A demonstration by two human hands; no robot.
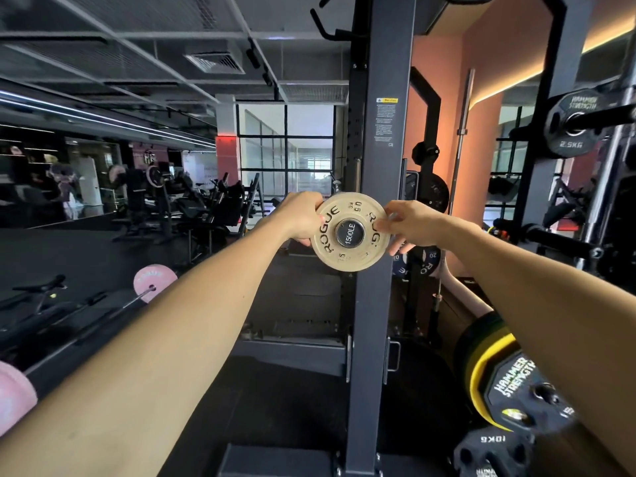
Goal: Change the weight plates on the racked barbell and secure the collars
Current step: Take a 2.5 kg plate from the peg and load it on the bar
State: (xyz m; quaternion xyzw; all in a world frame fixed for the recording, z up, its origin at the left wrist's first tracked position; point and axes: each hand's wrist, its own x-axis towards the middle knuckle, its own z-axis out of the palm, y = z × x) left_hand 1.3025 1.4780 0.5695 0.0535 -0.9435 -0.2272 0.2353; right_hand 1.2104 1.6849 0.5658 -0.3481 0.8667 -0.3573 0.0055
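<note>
Holding the small tan plate (350, 231) with both arms stretched straight out in front of you. Your left hand (303, 218) grips its left edge, fingers wrapped behind the rim, thumb on top. Your right hand (411, 226) pinches the right edge, fingers (395, 250) curled over the face and rim. The plate sits on the bar end (350, 234), whose black cap shows through the centre hole, right in front of the rack upright (382, 139). A yellow-rimmed plate (495, 380) hangs lower right under your right forearm, a pink plate (153, 282) lies far left.
</note>
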